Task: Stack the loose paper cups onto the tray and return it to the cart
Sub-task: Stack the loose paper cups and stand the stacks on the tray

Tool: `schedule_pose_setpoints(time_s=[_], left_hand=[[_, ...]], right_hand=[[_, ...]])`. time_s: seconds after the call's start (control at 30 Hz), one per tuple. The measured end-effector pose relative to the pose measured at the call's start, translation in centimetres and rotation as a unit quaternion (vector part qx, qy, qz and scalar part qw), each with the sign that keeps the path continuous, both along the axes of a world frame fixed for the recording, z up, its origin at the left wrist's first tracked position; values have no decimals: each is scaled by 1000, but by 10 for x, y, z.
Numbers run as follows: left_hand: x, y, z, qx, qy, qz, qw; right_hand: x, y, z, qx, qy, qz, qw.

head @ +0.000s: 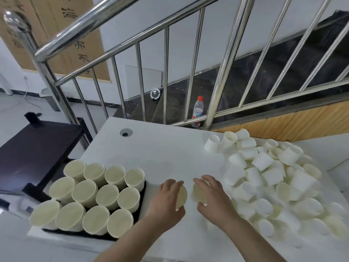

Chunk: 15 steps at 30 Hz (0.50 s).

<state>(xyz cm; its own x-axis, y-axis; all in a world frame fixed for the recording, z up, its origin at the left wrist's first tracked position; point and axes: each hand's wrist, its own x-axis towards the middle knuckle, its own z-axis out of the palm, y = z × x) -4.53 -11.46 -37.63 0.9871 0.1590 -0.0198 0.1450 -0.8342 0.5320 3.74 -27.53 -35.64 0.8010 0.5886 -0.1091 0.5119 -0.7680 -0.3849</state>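
Head view: hands [190, 197] round two sideways cups [199, 193], mouths facing.

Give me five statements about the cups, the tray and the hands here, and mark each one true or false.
1. Each hand holds one paper cup. True: the left hand grips a cup, the right hand another.
2. The black tray holds twelve cup stacks. True.
3. The pile of loose white paper cups lies left of the tray. False: it lies to the right.
4. The red-capped plastic bottle stands on the white table. False: it stands beyond the table, behind the railing.
5. The tray stacks stand mouth down. False: mouths up.
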Motion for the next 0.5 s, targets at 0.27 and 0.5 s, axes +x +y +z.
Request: schedule_pose_setpoints(time_s=[0.27, 0.5], left_hand=[[-70, 32, 20, 12, -22, 65, 998], [-92, 97, 29, 18, -35, 108, 993]], right_hand=[[-56, 32, 12, 28, 11, 37, 999], [-78, 81, 18, 36, 22, 51, 998]])
